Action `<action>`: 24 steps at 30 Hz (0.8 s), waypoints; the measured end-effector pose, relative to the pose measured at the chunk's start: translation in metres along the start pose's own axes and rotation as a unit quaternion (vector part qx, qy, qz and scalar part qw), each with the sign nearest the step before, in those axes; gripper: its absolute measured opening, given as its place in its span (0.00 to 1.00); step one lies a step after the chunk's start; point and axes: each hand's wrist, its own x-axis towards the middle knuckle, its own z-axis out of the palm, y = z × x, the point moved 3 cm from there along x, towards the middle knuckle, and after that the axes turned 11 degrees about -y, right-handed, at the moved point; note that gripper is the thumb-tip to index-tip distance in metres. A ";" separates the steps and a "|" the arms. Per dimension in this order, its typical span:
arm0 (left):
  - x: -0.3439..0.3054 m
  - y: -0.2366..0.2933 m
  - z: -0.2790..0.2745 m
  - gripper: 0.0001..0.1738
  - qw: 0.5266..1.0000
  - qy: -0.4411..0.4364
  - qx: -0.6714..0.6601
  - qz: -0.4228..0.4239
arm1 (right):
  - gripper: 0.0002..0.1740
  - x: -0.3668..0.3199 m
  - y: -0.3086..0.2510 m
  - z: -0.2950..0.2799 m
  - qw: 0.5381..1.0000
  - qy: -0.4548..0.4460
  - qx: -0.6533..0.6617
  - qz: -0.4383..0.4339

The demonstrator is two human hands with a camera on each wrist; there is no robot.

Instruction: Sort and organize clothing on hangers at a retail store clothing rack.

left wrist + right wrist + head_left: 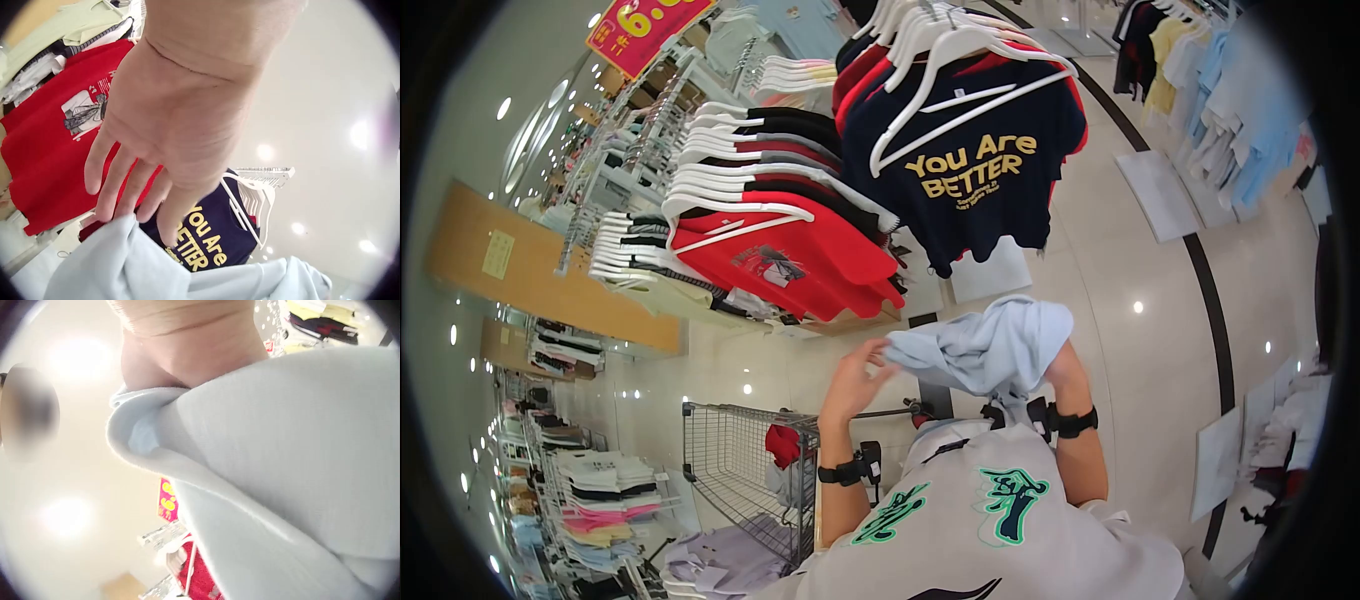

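A light blue garment (980, 350) hangs bunched in front of my chest between both hands. My left hand (862, 372) is at its left end. In the left wrist view the fingers (107, 194) of that hand are extended and a little spread, their tips right at a raised peak of the cloth, with the thumb apart from it. My right hand (1064, 368) reaches into the garment's right end. The cloth covers its fingers, so I cannot tell how they lie; only the wrist and heel of the hand show in the right wrist view.
Ahead stands a rack with a navy T-shirt (975, 150) on a white hanger, beside red T-shirts (790, 255). A wire shopping cart (745, 470) with clothes in it is at my left. Further racks of clothes (1235, 110) stand at the far right.
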 end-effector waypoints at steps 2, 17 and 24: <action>0.002 0.019 0.014 0.32 0.998 -0.063 -0.020 0.006 | 0.19 0.005 -0.031 0.048 0.973 -0.089 -0.185 -0.109; -0.002 0.025 0.025 0.21 0.893 0.032 -0.444 0.073 | 0.33 0.025 -0.008 0.033 0.900 -0.266 -0.318 0.134; -0.003 0.037 0.022 0.25 0.776 0.093 -0.620 0.065 | 0.30 0.001 0.074 0.034 0.817 -0.364 -0.391 0.218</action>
